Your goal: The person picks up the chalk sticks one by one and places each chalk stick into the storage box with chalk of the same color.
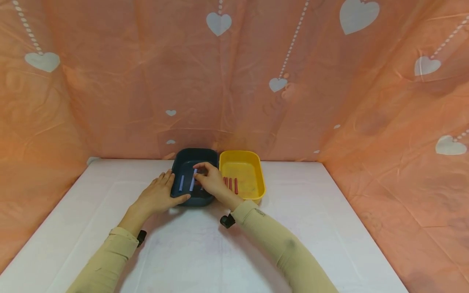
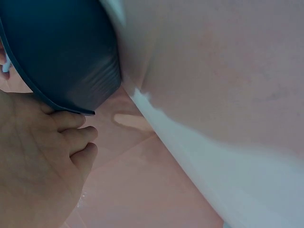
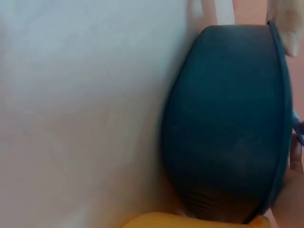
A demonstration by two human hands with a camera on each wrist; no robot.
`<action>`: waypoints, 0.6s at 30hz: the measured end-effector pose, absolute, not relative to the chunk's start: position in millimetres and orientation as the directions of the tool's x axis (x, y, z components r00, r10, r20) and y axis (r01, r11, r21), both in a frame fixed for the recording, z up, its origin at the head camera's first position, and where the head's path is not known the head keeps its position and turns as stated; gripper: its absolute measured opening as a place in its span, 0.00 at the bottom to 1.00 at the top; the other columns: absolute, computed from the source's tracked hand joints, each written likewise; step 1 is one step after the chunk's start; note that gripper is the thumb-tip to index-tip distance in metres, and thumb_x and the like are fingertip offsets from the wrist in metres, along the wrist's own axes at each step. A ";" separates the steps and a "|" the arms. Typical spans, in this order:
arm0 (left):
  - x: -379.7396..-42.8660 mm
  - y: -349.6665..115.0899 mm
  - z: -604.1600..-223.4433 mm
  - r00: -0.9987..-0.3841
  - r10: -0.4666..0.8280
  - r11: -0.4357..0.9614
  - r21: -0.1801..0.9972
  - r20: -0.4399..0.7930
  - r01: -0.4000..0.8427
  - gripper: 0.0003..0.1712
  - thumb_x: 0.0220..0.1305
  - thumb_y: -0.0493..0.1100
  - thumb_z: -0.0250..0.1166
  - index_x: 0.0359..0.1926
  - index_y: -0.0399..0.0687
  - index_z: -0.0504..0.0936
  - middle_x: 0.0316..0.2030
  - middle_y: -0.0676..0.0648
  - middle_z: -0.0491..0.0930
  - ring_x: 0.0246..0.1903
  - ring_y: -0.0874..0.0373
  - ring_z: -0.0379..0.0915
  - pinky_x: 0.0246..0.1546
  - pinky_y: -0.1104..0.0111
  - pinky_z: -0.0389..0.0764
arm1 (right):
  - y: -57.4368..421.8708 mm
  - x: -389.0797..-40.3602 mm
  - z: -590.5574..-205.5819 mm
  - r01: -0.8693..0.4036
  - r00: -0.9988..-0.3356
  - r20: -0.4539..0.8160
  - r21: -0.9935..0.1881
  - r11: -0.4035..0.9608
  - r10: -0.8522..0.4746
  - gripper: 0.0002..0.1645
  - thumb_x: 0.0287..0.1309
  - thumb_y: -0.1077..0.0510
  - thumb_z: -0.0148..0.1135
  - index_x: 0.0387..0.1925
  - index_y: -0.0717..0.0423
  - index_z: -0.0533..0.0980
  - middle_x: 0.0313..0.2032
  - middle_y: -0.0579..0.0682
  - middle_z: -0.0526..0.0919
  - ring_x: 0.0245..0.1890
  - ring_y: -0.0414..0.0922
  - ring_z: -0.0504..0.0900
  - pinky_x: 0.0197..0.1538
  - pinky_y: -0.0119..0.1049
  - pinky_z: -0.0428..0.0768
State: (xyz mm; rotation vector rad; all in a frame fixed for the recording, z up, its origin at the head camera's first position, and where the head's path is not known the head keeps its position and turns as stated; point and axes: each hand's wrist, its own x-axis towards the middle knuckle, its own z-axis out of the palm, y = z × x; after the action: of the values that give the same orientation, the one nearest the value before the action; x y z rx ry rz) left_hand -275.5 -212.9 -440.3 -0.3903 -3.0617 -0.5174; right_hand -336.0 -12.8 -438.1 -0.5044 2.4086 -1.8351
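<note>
My right hand (image 1: 210, 179) reaches over the dark blue tray (image 1: 198, 201) and pinches the upper end of a slim lavender stick (image 1: 192, 182) between thumb and fingers. In the left wrist view, a bit of that stick (image 2: 6, 64) shows past the rim. A second lavender stick (image 1: 181, 183) lies to its left inside the tray, and part of another (image 1: 202, 188) shows beneath the right hand. My left hand (image 1: 159, 193) rests at the tray's near left corner, fingers extended along the left rim and thumb across the front one.
Against the dark tray's right side stands a yellow tray (image 1: 253, 173), with several dark red sticks (image 1: 236, 186) inside. Both sit near the back edge of the white table (image 1: 176, 252). An orange sheet with white hearts (image 1: 218, 23) hangs behind and at the sides.
</note>
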 end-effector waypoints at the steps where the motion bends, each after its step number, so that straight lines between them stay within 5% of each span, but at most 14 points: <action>1: -275.7 -213.4 -440.4 -0.968 0.244 0.914 0.322 0.054 0.248 0.65 0.67 0.75 0.58 0.75 0.20 0.55 0.77 0.22 0.50 0.76 0.25 0.46 0.76 0.38 0.52 | -14.4 -337.9 -438.1 -0.209 -0.945 0.131 -0.947 0.243 -0.300 0.15 0.70 0.65 0.64 0.56 0.57 0.81 0.46 0.53 0.82 0.31 0.45 0.88 0.37 0.48 0.89; 7: -276.4 -213.8 -439.8 -0.968 0.244 0.914 0.322 0.053 0.248 0.65 0.67 0.77 0.57 0.76 0.20 0.54 0.77 0.22 0.50 0.76 0.25 0.45 0.76 0.38 0.52 | -21.5 -351.4 -439.5 -0.221 -0.943 0.120 -0.924 0.312 -0.312 0.16 0.70 0.64 0.64 0.57 0.58 0.80 0.46 0.52 0.83 0.31 0.43 0.87 0.29 0.32 0.83; 18: -274.7 -212.4 -439.0 -0.968 0.243 0.914 0.322 0.055 0.248 0.65 0.68 0.76 0.57 0.75 0.20 0.55 0.77 0.22 0.50 0.76 0.25 0.45 0.76 0.38 0.52 | -28.0 -371.4 -443.7 -0.214 -0.907 0.009 -0.871 0.443 -0.421 0.14 0.70 0.63 0.65 0.55 0.59 0.82 0.42 0.52 0.86 0.34 0.43 0.88 0.39 0.33 0.87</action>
State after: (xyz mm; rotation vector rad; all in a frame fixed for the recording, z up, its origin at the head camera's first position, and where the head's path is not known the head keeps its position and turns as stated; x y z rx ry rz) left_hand -274.7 -212.4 -439.0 -0.3925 -3.0599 -0.5171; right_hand -371.4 -28.0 -443.7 -0.5553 2.4840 -1.4536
